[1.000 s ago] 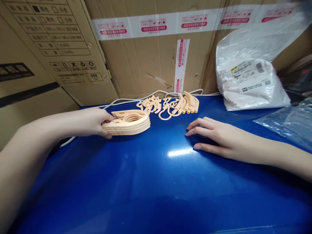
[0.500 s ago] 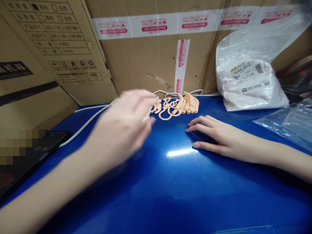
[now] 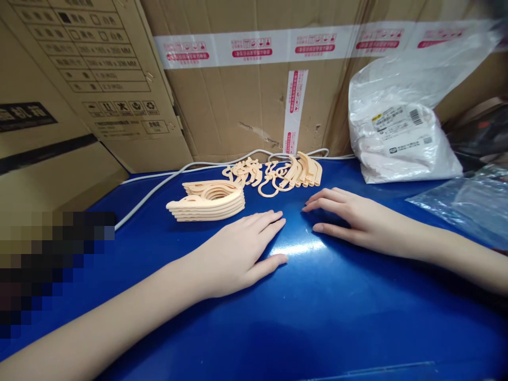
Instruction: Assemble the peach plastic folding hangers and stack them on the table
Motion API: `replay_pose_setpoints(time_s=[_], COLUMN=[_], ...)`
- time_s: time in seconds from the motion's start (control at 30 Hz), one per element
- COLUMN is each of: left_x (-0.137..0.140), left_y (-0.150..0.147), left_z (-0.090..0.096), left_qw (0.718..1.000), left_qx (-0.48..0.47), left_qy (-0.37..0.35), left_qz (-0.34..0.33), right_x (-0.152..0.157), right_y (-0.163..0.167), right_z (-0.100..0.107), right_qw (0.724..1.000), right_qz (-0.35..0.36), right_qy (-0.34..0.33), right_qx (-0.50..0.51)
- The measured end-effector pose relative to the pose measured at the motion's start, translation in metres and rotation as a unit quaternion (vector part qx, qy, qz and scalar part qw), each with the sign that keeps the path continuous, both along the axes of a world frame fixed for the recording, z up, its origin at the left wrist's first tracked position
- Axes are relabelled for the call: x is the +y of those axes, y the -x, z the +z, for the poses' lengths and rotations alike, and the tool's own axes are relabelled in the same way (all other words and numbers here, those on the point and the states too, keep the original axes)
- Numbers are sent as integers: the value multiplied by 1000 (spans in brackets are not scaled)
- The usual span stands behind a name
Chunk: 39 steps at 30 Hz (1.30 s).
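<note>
My left hand (image 3: 242,251) lies flat on the blue tabletop (image 3: 301,317), fingers stretched out and holding nothing. Just beyond it is a neat stack of cream plastic curved pieces (image 3: 208,203), which look like parts of folding clothes hangers. My right hand (image 3: 345,214) rests on the table to the right, its fingers apart and nothing in them. Farther back lies a loose group of small cream hook-shaped pieces (image 3: 246,170). To the right of those, more hooks (image 3: 270,188) lie against several curved cream arms (image 3: 307,172).
A white cable (image 3: 154,198) runs along the back. Cardboard boxes (image 3: 230,106) stand behind and at the left. On the right are a white plastic bag (image 3: 405,137) with a label and a clear plastic wrapper (image 3: 468,206). A pixelated patch covers the left edge.
My left hand has come down and nearer from above the cream pieces to lie on the table. The stack it was hiding now shows. My right hand has stayed put.
</note>
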<state>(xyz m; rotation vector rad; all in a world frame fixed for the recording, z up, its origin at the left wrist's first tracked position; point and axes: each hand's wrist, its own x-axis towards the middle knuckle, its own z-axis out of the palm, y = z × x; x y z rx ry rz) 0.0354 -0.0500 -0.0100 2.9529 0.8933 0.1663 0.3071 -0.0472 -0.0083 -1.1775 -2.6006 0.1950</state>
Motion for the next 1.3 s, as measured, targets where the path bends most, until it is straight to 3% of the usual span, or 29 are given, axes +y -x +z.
replay_pose_setpoints(time_s=[0.23, 0.33, 0.5, 0.73, 0.93, 1.3], left_x=[-1, -2, -1, 0, 0, 0], left_y=[2, 3, 3, 3, 2, 3], left_z=[0, 0, -1, -2, -1, -1], left_qw=[1000, 1000, 1000, 1000, 1000, 1000], left_qx=[-11, 3, 4, 10, 15, 13], left_qy=[-4, -3, -4, 2, 8, 10], left_qz=[-2, 1, 0, 4, 8, 9], right_x=[30, 50, 79, 115, 126, 129], right_y=[0, -1, 1, 12, 19, 13], right_z=[22, 35, 44, 32, 33, 43], right_qw=[990, 968, 954, 915, 898, 907], right_qz=[-66, -164, -243, -369, -396, -390], right_qy=[-109, -134, -66, 29, 63, 65], right_qx=[-53, -132, -160, -161, -180, -144])
